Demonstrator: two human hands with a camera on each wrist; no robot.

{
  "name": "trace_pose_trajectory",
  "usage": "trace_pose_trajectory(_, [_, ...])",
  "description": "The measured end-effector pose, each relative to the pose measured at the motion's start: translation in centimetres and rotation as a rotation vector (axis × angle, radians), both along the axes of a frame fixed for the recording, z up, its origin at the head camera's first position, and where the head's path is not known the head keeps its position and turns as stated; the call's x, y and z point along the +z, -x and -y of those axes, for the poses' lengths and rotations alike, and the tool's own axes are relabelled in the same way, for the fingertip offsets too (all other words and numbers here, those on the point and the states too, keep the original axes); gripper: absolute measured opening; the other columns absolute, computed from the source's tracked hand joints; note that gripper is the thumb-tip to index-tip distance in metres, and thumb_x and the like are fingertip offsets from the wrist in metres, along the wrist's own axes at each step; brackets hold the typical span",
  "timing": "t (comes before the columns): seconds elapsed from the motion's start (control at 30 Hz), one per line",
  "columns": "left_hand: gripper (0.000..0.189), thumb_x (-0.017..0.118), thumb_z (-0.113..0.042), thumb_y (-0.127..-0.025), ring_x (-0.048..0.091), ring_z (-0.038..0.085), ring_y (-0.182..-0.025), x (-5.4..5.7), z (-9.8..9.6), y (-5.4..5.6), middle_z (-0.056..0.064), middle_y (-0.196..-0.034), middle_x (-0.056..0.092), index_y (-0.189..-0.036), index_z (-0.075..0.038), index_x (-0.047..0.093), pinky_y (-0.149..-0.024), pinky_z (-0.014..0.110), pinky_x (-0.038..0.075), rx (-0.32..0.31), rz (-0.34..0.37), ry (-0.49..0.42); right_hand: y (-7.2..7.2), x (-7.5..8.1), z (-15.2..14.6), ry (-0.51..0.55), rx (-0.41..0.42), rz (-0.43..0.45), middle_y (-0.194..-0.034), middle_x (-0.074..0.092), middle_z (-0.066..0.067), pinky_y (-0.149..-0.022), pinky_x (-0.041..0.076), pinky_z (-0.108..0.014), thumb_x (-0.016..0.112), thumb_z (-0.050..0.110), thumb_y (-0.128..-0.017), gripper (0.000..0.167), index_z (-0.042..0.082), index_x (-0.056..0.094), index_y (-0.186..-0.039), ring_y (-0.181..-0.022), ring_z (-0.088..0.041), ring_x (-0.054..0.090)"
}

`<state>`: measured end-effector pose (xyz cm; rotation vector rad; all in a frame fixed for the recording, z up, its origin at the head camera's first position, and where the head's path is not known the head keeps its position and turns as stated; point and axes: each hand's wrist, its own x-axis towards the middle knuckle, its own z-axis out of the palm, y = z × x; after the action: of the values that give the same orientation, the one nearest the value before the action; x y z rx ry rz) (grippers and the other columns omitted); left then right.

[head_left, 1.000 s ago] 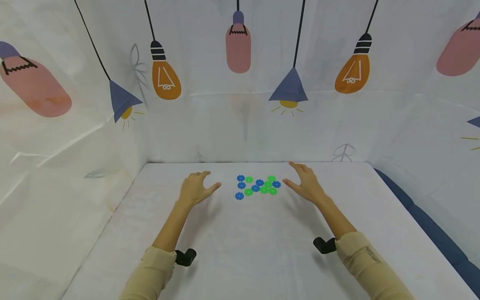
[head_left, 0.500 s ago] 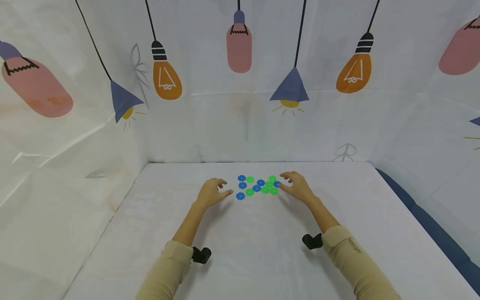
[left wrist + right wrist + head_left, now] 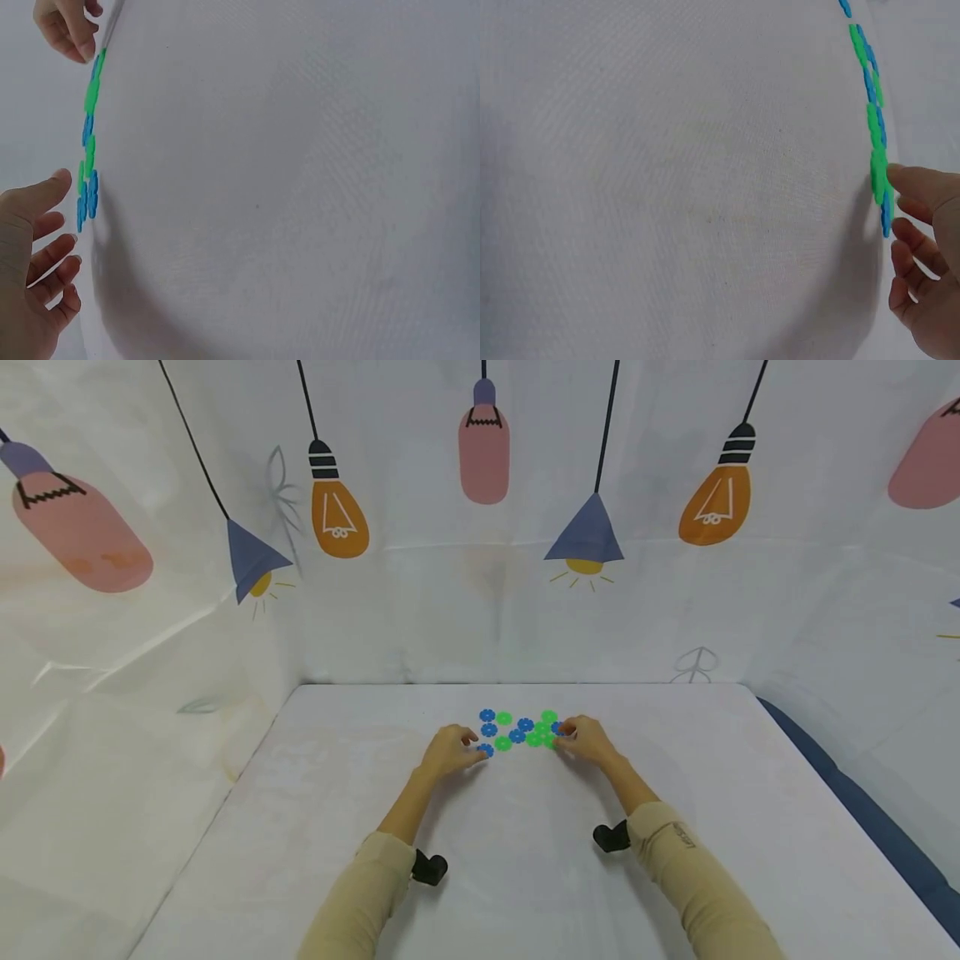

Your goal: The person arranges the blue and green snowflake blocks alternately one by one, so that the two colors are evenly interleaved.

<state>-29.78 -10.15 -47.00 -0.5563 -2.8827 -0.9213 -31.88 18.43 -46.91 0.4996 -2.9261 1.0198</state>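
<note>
Several small flower-shaped discs, blue (image 3: 487, 715) and green (image 3: 504, 718), lie in a loose cluster near the back of the white table. At the cluster's left end, my left hand (image 3: 450, 750) has its thumb tip over the edge of the nearest blue disc (image 3: 484, 749). In the left wrist view its thumb and fingers (image 3: 52, 259) are spread apart. My right hand (image 3: 588, 739) is at the right end, overlapping a blue disc (image 3: 556, 727) and a green one in the head view. The right wrist view shows its thumb (image 3: 911, 180) right at the green discs (image 3: 879, 176), other fingers loosely bent.
The white table (image 3: 510, 860) reaches back to a white sheet wall (image 3: 435, 610) printed with hanging lamps. A dark blue padded edge (image 3: 847, 789) runs along the right side. Black camera mounts (image 3: 430, 867) stick out from both wrists.
Both hands have moved inward to the cluster, the left one rightward and the right one leftward and slightly down. Their fingers have drawn closer together. The discs keep their arrangement.
</note>
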Motion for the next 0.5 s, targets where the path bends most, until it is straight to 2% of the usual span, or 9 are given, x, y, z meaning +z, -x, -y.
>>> trace_pose_trajectory(0.23, [0.035, 0.074, -0.027, -0.079, 0.056, 0.02, -0.082, -0.5, -0.7, 0.2, 0.008, -0.09, 0.061, -0.101, -0.001, 0.069, -0.074, 0.034, 0.047, 0.036, 0.047, 0.027, 0.1, -0.3, 0.3, -0.04, -0.016, 0.033, -0.101, 0.063, -0.021, -0.089, 0.045, -0.046, 0.069, 0.015, -0.082, 0.027, -0.007, 0.065, -0.098, -0.097, -0.035, 0.057])
trace_pose_trajectory(0.5, [0.031, 0.074, -0.025, -0.08, 0.052, 0.017, -0.079, -0.8, -1.1, 0.3, 0.005, -0.086, 0.058, -0.102, -0.003, 0.07, -0.074, 0.031, 0.046, 0.065, 0.087, 0.048, 0.0, -0.2, 0.6, -0.078, -0.026, 0.069, -0.1, 0.062, -0.018, -0.087, 0.045, -0.044, 0.07, 0.019, -0.083, 0.032, -0.006, 0.064, -0.102, -0.096, -0.032, 0.056])
